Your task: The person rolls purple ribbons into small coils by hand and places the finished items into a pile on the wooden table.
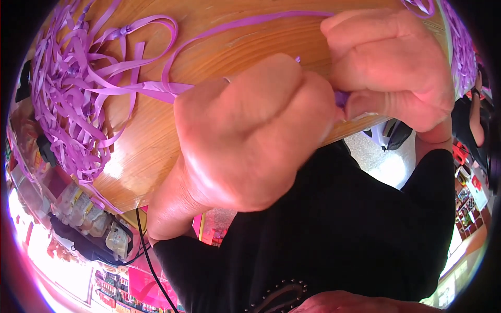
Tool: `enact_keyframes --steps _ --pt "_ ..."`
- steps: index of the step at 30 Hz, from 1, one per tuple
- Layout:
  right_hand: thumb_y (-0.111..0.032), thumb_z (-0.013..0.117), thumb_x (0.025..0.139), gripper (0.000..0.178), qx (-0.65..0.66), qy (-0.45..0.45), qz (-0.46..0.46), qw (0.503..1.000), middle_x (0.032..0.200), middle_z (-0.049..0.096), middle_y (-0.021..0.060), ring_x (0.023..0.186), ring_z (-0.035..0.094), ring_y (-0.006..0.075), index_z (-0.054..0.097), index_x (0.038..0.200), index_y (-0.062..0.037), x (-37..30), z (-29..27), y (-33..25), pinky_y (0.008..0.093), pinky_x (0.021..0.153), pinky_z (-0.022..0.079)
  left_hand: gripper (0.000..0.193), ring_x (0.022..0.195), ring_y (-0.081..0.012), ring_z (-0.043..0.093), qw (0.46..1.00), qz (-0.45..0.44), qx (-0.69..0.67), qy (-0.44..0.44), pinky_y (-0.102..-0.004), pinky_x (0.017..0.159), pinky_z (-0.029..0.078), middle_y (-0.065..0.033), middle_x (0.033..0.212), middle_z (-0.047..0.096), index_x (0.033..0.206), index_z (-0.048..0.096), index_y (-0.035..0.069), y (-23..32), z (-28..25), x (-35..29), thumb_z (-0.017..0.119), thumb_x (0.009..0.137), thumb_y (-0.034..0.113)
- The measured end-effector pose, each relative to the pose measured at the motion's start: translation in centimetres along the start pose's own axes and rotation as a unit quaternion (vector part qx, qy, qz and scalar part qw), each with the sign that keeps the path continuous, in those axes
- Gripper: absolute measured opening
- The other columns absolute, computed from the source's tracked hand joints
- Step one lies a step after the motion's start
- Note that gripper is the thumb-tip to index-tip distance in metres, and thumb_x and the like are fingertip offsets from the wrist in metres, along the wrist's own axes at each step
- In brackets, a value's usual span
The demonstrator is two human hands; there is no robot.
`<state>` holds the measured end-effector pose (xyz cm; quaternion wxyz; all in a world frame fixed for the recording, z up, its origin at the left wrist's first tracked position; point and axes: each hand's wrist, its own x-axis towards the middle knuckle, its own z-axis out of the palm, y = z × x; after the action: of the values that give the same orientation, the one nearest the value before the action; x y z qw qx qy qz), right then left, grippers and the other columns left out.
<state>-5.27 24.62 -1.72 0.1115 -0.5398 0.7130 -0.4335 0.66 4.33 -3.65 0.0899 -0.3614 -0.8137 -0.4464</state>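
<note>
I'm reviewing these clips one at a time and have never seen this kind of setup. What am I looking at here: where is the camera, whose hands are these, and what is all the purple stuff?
There is no machine here. One wide fisheye camera worn on a person's head looks down at that person's own bare hands, so straight edges bend near the rim. The left hand is a closed fist in the middle; the right hand is beside it. Both pinch a small purple piece between them, and a purple ribbon strand runs off from the hands. Beneath is a wooden table with a loose heap of purple ribbon on its left side. The black cloth below is the person's sleeves and top.
</note>
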Motion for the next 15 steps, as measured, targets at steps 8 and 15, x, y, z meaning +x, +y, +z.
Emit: enact_keyframes --steps 8,15 --pt "-0.037 0.065 0.080 0.040 0.105 -0.067 0.131 0.983 0.067 0.049 0.0146 0.055 0.047 0.0286 0.059 0.071 0.0020 -0.5 -0.8 -0.9 0.0376 0.053 0.039 0.022 0.045 -0.0186 0.048 0.992 0.055 0.087 0.067 -0.0267 0.041 0.038 -0.0077 0.066 0.048 0.085 0.064 -0.003 0.5 0.2 -0.5 0.074 0.066 0.003" --pt "-0.040 0.063 0.082 0.043 0.113 -0.007 0.180 0.977 0.062 0.048 0.0122 0.050 0.047 0.0251 0.059 0.073 0.0024 -0.8 0.7 -0.8 0.0339 0.046 0.035 0.023 0.044 -0.0182 0.047 0.989 0.069 0.087 0.096 -0.0263 0.040 0.037 -0.0083 0.067 0.048 0.085 0.064 -0.004 0.3 0.7 -0.9 0.072 0.064 -0.002"
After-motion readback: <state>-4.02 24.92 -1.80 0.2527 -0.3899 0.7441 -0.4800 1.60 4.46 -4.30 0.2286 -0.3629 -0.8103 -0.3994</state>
